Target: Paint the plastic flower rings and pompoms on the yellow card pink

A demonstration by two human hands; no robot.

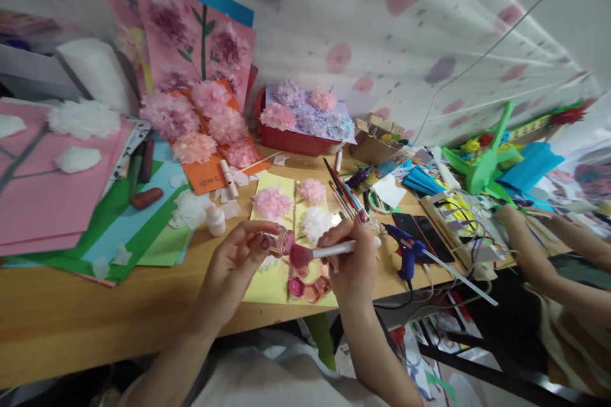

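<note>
My left hand (237,261) pinches a small round pink pot (286,242) above the yellow card (267,283). My right hand (352,254) grips a white-handled brush (334,248) whose pink bristle head (300,256) touches the pot. On the yellow card lie tissue-paper flowers: a pink one (271,202), a smaller pink one (312,191) and a white one (316,222). Several small pink colour pans (309,287) sit on the card below the brush.
A blue glue gun (405,250), a phone (416,229) and loose brushes (340,191) lie to the right. A red basket (286,138) of paper flowers stands behind. Coloured paper sheets (57,191) cover the left. Another person's arm (544,254) reaches in at the right.
</note>
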